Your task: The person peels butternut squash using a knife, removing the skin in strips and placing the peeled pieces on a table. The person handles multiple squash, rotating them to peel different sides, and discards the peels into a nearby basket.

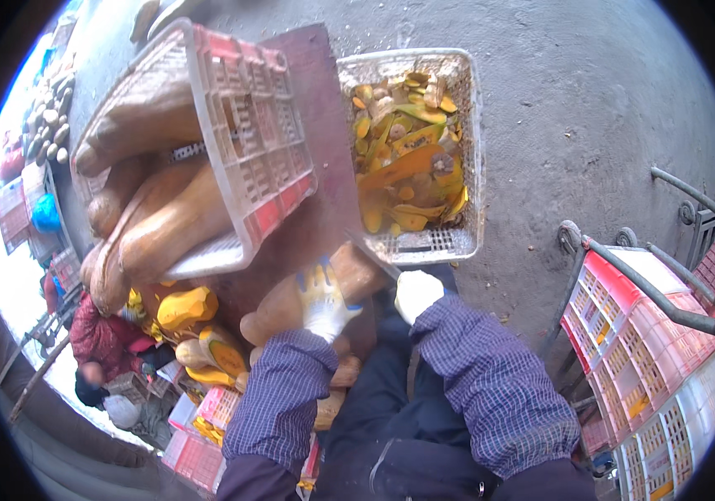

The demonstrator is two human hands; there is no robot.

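Observation:
My left hand [325, 299], in a white glove with blue-stained fingertips, is pressed over a long tan squash [269, 316] on the reddish-brown board. The squash's thicker end [354, 270] points towards the crate of trimmings. In my right hand [418, 295], also gloved in white, is a knife [375, 255]; its blade slants across the end of the squash. How deep the blade sits, if at all, I cannot tell. Several whole long squashes [172, 219] lie in a tipped red and white plastic crate [251, 125] at the upper left.
Peel and cut ends [410, 156] fill a dirty white crate [476, 156] beyond the board [316, 81]. Peeled orange squash [188, 308] lies on the left, near a seated person in a red patterned top [104, 332]. Crates [639, 351] stand on a metal trolley [664, 288] at right.

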